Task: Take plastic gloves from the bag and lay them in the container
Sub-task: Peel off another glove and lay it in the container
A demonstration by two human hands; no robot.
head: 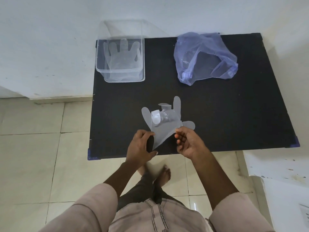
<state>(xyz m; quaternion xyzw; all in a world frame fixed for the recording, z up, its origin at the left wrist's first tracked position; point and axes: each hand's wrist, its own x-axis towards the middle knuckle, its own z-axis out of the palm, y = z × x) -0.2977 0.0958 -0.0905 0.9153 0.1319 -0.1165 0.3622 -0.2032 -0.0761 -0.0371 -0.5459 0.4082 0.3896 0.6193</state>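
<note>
Glove held at cuff, being opened flat before transfer

Step in hand, as judged: 1 plastic glove (164,121) is out of the bag (205,56) and is being straightened between both hands over the near part of the black table (234,114); it is not yet in the container (119,64)

Left hand (140,146) pinches the glove's left cuff edge, thumb and fingertips closed on the film. Right hand (187,143) pinches the right cuff edge, fingers curled, thumb against the plastic. Cuff stretched between the 2 hands, glove fingers pointing away to the far side

Glove is not flat: 2 or 3 fingers look folded back over the palm area, the outer fingers and the thumb stick out straight. Cannot tell if the far part rests on the table or hangs just above it

Container sits at the far left corner of the table, clear, lid off or absent, with at least 1 glove (122,54) already lying spread inside. Bag lies far right, crumpled, mouth open toward the near side, well apart from the hands

Next move likely calls for shaking or smoothing out the folded fingers, then carrying the glove far and left to the container and laying it flat on the glove already there. Thin film, may cling or refold on the way
</note>
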